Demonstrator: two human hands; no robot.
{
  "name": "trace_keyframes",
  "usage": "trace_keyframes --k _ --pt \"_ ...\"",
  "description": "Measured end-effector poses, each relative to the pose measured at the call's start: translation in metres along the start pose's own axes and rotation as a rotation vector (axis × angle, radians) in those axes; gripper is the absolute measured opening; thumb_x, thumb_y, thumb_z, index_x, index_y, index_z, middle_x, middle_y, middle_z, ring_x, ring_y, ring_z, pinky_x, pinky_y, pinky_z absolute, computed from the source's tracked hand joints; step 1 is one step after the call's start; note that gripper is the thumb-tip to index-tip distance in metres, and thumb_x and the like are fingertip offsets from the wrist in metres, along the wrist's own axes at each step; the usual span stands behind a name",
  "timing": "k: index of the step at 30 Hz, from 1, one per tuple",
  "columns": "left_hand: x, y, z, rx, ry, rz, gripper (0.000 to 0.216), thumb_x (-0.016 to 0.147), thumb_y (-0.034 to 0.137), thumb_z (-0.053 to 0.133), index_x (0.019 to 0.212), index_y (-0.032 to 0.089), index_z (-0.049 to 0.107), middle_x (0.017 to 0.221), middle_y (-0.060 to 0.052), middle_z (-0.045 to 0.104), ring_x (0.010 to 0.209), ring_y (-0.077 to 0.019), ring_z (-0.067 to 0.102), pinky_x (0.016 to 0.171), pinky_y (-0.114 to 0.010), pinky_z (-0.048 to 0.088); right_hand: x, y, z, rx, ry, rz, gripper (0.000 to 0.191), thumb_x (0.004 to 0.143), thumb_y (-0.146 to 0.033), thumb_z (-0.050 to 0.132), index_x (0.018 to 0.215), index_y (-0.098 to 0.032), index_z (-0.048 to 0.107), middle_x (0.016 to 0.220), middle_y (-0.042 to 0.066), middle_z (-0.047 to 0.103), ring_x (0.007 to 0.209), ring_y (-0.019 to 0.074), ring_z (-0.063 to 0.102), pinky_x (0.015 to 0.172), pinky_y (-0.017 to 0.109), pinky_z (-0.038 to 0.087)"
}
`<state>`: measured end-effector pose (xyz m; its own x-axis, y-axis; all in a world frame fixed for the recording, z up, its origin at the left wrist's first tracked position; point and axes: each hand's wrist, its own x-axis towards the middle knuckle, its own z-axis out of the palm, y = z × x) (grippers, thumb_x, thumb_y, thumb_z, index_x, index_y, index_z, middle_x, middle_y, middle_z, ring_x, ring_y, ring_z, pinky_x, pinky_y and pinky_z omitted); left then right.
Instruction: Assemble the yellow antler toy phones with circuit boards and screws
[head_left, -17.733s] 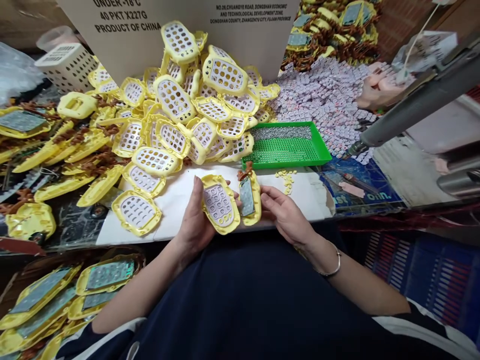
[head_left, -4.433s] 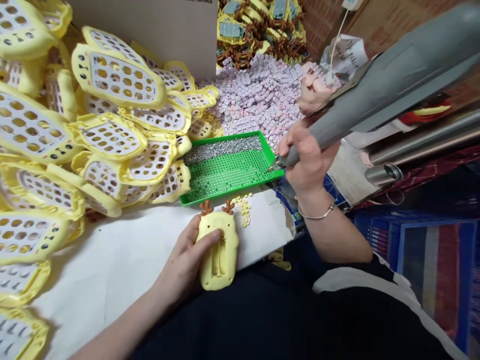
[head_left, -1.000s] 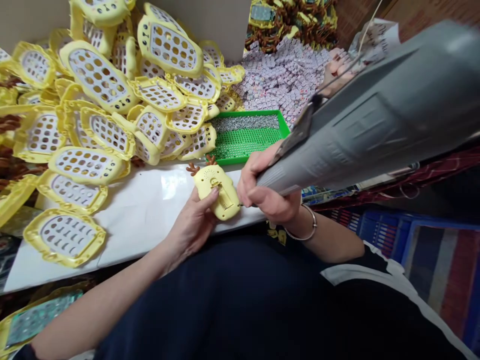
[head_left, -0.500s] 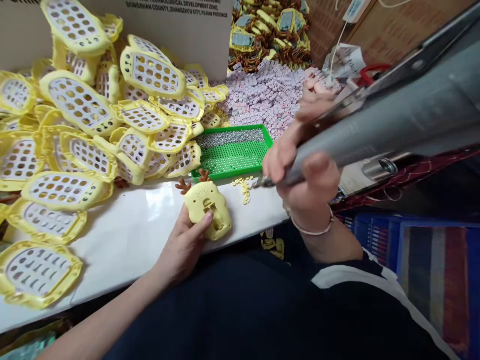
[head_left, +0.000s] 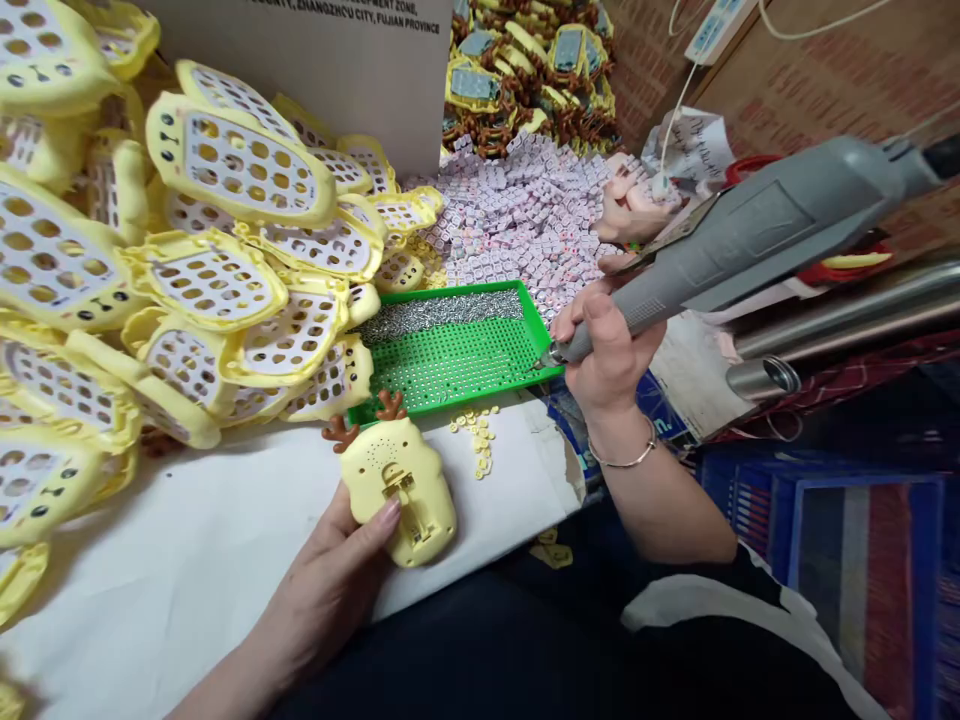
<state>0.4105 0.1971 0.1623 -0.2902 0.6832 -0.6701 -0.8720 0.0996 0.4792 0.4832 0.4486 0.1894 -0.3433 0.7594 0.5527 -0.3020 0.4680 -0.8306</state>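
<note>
My left hand (head_left: 341,560) is closed around a yellow toy casing (head_left: 405,490) with brown antlers, its back side up. The casing shows small round holes and a battery compartment without a cover, and my thumb lies on it. My right hand (head_left: 611,350) grips a grey electric screwdriver (head_left: 720,240) near its front end. The screwdriver's tip points down left, over the right end of a green perforated tray (head_left: 450,375). Silvery screws (head_left: 442,315) fill the tray's far side, and a few sit in its holes.
A pile of yellow toy frames (head_left: 240,165) covers the left of the white tabletop (head_left: 187,550). Behind the tray lie many small white key pieces (head_left: 517,210). Small yellow pieces (head_left: 480,440) lie before the tray. A metal tube (head_left: 765,378) and blue crates (head_left: 862,560) are at right.
The screwdriver has swung away from the camera, its tip now over the tray's right end. The view has shifted, and the toy casing sits lower in the picture, still in my left hand.
</note>
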Motion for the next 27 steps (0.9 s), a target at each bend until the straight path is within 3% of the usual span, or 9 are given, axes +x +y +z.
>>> trace_keyframes --k 8,18,23,27 --pt "0.001 0.003 -0.002 -0.015 0.008 -0.049 0.072 0.071 0.033 0.08 0.137 0.032 0.05 0.114 -0.005 0.071 0.109 -0.0265 0.064 0.099 -0.037 0.05 -0.004 0.008 0.003 0.013 -0.013 0.061 0.034 0.072 -0.047 0.07 0.094 -0.027 0.054 0.057 -0.009 0.047 0.042 0.0086 0.046 0.047 0.026 0.042" --pt "0.006 0.002 -0.007 0.027 -0.08 0.016 0.06 0.075 0.034 0.077 0.131 0.025 0.055 0.12 -0.01 0.067 0.105 -0.0272 0.065 0.091 -0.038 0.055 0.0 0.007 0.005 -0.033 -0.014 0.015 0.04 0.068 -0.053 0.071 0.092 -0.028 0.052 0.056 -0.009 0.044 0.041 0.0089 0.043 0.043 0.026 0.039" --pt "0.003 0.005 0.001 -0.03 -0.107 0.064 0.051 0.079 0.028 0.072 0.127 0.022 0.056 0.115 -0.009 0.068 0.104 -0.0251 0.066 0.088 -0.036 0.057 -0.002 -0.031 0.022 0.036 -0.004 -0.023 0.029 0.068 -0.047 0.068 0.078 -0.029 0.047 0.059 -0.007 0.044 0.043 0.0092 0.042 0.043 0.029 0.037" --pt "-0.001 0.004 0.004 -0.07 -0.151 0.091 0.046 0.083 0.019 0.065 0.127 0.022 0.055 0.115 -0.008 0.068 0.103 -0.0222 0.066 0.092 -0.039 0.055 -0.03 -0.087 0.049 0.202 -0.096 0.009 0.031 0.07 -0.045 0.07 0.089 -0.029 0.053 0.056 -0.008 0.041 0.036 0.0079 0.037 0.035 0.027 0.031"
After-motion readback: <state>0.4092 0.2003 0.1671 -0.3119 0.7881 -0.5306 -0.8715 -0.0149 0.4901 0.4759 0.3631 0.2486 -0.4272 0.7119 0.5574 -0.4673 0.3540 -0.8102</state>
